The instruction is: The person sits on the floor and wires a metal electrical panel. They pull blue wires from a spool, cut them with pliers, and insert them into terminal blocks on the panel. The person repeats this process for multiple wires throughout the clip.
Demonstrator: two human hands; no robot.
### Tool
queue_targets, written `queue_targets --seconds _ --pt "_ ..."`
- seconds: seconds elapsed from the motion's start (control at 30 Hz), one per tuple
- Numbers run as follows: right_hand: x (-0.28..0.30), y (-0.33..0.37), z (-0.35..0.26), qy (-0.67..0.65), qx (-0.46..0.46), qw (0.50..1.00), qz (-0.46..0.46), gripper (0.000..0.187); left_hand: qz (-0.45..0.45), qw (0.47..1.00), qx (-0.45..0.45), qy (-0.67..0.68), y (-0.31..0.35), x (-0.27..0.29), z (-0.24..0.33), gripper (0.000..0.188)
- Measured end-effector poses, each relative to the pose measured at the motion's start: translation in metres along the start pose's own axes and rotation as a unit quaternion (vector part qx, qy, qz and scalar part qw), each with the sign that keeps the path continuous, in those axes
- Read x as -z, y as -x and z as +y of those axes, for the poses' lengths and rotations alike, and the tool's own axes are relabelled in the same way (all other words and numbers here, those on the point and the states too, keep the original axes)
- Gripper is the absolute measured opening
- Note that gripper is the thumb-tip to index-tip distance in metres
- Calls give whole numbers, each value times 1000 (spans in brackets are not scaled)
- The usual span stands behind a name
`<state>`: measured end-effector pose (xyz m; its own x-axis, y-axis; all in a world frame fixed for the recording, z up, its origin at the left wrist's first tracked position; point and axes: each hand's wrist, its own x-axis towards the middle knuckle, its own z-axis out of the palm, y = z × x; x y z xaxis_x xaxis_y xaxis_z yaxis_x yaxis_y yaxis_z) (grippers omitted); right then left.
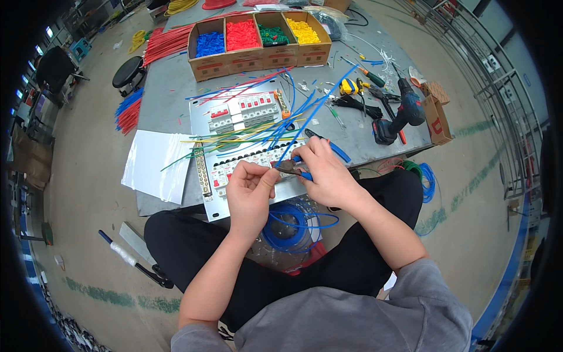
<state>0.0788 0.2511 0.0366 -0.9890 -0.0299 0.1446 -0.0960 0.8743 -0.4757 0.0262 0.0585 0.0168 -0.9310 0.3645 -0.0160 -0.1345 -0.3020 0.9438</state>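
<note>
My left hand (pixel 251 190) pinches the lower end of a blue wire (pixel 319 105), which slants up to the right. Closed around blue-handled pliers (pixel 286 166), my right hand (pixel 328 170) holds their jaws at the wire beside my left fingertips. Whether the jaws grip the wire is too small to tell. Both hands are over the near edge of a metal mounting plate (pixel 218 210). The plate carries a lower row of circuit breakers (pixel 226 171), partly hidden by my hands, and upper breakers (pixel 258 107). Loose green, yellow and blue wires (pixel 246 138) lie across it.
A cardboard box (pixel 220 70) at the back holds blue, red, green and yellow small parts in compartments. To the right lie a cordless drill (pixel 402 114), a yellow tape measure (pixel 350 87) and blue-handled strippers (pixel 337 150). White sheets (pixel 155 164) overhang the left edge. A blue wire coil (pixel 287 234) sits below.
</note>
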Motion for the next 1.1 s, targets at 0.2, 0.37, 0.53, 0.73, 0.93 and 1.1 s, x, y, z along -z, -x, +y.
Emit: queue_targets --seconds 0.2,0.37,0.53,0.73,0.93,1.1 --pt "-2 -3 -14 -143 -103 981 -84 34 2 993 35 -110 20 29 -30 29" --pt "-11 -4 -28 -111 -142 971 -160 44 22 991 22 -133 44 49 -51 37" --pt "-25 0 -24 -190 -133 958 -167 46 6 986 9 -164 62 77 -59 41" --pt "15 -9 45 -130 -254 958 -1 44 -173 955 -68 -232 76 90 -89 35" --pt "5 -30 148 60 -352 933 51 43 -333 764 -113 -542 83 108 -153 38" --pt "-31 -31 198 61 -319 939 113 47 -336 605 286 -663 64 168 -220 90"
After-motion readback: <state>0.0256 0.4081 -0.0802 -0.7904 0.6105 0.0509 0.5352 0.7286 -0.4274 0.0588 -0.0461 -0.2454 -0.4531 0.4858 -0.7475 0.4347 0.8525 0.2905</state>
